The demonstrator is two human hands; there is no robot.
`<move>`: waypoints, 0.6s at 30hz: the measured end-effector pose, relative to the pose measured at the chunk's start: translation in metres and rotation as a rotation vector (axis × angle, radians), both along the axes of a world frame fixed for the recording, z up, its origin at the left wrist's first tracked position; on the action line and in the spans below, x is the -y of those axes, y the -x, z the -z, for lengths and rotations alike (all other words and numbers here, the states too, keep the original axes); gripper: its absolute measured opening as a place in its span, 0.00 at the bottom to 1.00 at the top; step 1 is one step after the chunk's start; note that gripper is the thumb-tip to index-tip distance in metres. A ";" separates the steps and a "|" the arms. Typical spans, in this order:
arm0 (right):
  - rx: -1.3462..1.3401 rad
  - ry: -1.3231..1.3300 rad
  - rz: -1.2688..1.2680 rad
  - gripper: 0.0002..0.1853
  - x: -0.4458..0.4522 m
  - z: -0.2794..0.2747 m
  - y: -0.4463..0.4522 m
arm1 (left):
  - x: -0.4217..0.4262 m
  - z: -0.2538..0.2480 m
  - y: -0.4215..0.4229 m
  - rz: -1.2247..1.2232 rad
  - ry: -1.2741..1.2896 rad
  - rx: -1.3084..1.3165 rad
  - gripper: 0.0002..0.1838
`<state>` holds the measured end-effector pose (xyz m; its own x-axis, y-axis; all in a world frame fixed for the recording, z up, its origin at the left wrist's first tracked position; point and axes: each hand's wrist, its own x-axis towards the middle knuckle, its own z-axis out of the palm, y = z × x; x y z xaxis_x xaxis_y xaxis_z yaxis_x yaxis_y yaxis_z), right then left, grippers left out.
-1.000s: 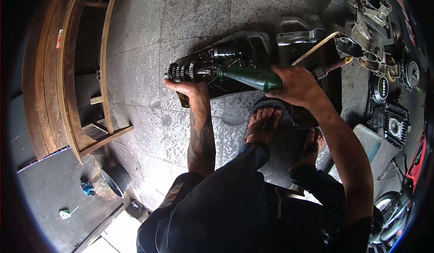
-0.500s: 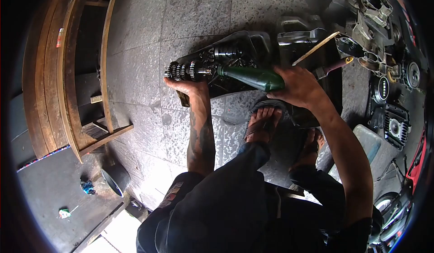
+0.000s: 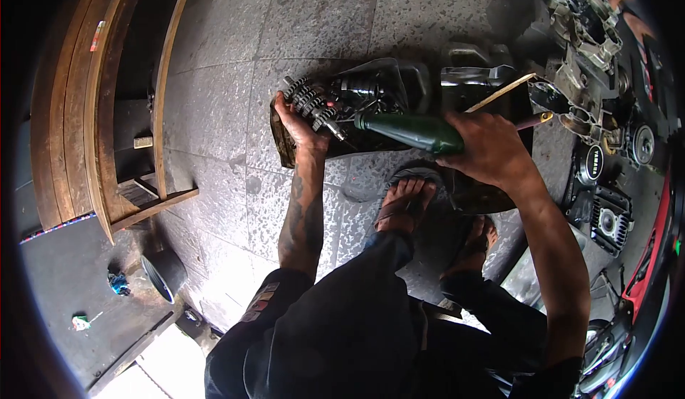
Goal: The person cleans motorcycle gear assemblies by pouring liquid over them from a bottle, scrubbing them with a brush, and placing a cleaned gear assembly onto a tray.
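My left hand (image 3: pixel 303 129) is wrapped round a metal gear shaft (image 3: pixel 308 102) with several toothed gears, tilted down to the right above the left end of a dark tray (image 3: pixel 285 142). In my right hand (image 3: pixel 485 145) is the wide end of a green bottle (image 3: pixel 410 132), lying nearly level with its neck pointing left toward the shaft. The neck and the shaft's lower end are apart. More dark metal parts (image 3: pixel 360 88) lie in the tray behind the bottle.
A wooden stick (image 3: pixel 499 92) and a brush handle (image 3: pixel 535 120) stick out beyond my right hand. Engine castings (image 3: pixel 585 35), a round YAMAHA cover (image 3: pixel 591 165) and a finned cylinder part (image 3: pixel 611 220) lie at right. A wooden bench (image 3: pixel 100 113) stands at left, near a black bucket (image 3: pixel 164 278).
The gear shaft has turned from level to tilted in my left hand, its right end now lower and away from the bottle's neck. The whole view has shifted slightly.
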<state>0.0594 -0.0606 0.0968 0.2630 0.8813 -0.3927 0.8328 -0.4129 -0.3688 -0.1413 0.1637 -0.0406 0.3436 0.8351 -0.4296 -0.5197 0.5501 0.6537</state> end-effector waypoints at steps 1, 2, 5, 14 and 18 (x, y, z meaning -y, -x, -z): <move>0.009 0.002 -0.007 0.34 0.001 -0.001 0.001 | -0.001 0.003 0.001 0.062 -0.012 0.017 0.31; 0.026 -0.009 -0.021 0.34 0.002 0.000 0.002 | -0.002 0.005 0.001 0.121 -0.027 0.036 0.30; 0.060 0.009 -0.043 0.33 -0.001 -0.006 0.001 | -0.001 0.001 0.002 0.229 0.016 0.082 0.32; 0.063 0.035 -0.034 0.34 -0.002 -0.014 0.001 | -0.008 0.002 0.005 0.222 0.282 0.279 0.35; 0.006 0.038 -0.007 0.35 0.002 -0.025 0.003 | -0.014 -0.002 0.010 0.132 0.432 0.507 0.35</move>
<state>0.0563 -0.0624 0.1216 0.2590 0.8677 -0.4243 0.8381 -0.4202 -0.3478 -0.1513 0.1781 -0.0383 0.6782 0.5618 -0.4737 -0.6143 0.7872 0.0539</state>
